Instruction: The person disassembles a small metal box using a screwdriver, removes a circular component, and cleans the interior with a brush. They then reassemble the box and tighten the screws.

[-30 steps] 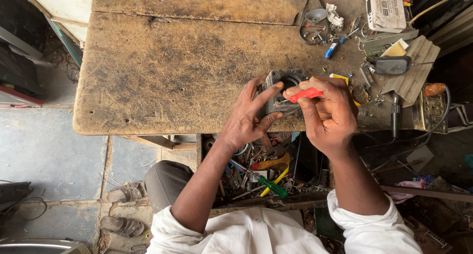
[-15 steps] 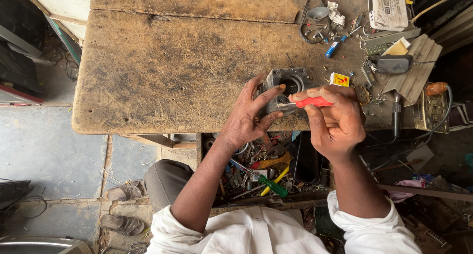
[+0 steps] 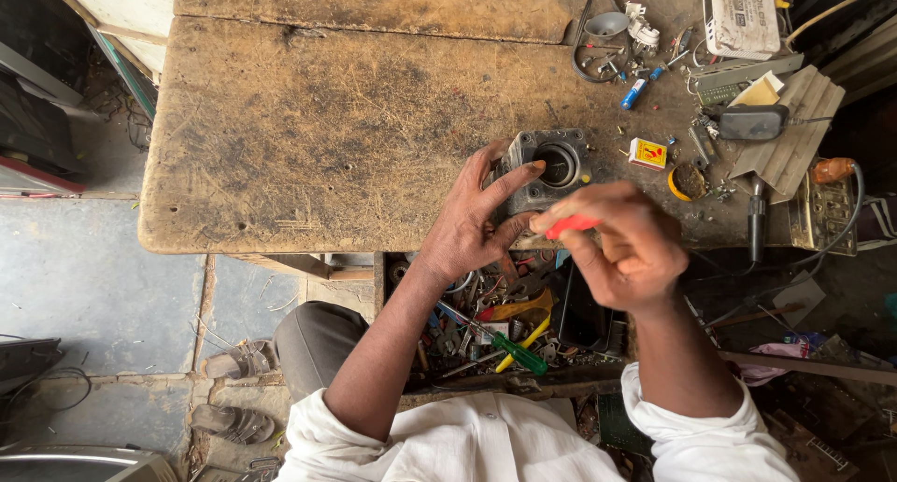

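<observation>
My left hand (image 3: 467, 225) steadies the grey square metal housing (image 3: 547, 169) at the worn wooden worktop's (image 3: 327, 146) near edge; my right hand (image 3: 621, 248) pinches a red-handled screwdriver (image 3: 570, 225), work apparently unfinished.

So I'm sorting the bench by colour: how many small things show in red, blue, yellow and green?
Red: 1, the red-handled tool in the right hand
Blue: 1, small blue tool
Yellow: 1, small yellow box
Green: 1, green-handled screwdriver
Total: 4
</observation>
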The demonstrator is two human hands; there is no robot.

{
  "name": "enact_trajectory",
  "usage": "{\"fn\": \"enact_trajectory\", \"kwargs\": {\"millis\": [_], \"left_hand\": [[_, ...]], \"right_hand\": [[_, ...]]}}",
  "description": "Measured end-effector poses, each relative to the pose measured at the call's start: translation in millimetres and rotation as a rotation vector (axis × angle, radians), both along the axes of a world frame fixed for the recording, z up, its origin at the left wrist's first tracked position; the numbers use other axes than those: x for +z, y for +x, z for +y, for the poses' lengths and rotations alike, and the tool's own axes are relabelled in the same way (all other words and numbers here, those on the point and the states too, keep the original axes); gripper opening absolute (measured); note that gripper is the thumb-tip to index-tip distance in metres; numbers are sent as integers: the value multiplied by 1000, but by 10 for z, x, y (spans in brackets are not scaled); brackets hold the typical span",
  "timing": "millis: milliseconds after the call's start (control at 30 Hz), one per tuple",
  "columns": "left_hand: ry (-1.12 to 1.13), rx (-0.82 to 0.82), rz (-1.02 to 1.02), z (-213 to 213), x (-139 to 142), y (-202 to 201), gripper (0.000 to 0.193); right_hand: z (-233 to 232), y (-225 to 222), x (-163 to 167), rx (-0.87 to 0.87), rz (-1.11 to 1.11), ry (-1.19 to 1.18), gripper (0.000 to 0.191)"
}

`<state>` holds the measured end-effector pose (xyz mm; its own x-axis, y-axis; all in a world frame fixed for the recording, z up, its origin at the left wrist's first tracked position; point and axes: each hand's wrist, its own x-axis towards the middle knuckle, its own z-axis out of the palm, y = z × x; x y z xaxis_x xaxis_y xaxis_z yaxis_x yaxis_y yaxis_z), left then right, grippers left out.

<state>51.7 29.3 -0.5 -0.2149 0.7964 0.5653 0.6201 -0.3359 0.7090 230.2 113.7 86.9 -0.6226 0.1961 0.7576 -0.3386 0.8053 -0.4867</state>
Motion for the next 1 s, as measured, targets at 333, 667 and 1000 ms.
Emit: {"fn": "enact_trajectory", "kwargs": {"millis": [333,667,1000], "left_hand": [[15,-63,-38,-25,4,-43,87],[269,88,-19,-43,-118,27,73],[332,335,238,-249,-197,195,28]], "right_hand": [[-12,139,-174,-159,105,-202,33],[-123,9,-210,-93,151,-197,42],[-261,-35,-306,-29,133,-230,43]]}}
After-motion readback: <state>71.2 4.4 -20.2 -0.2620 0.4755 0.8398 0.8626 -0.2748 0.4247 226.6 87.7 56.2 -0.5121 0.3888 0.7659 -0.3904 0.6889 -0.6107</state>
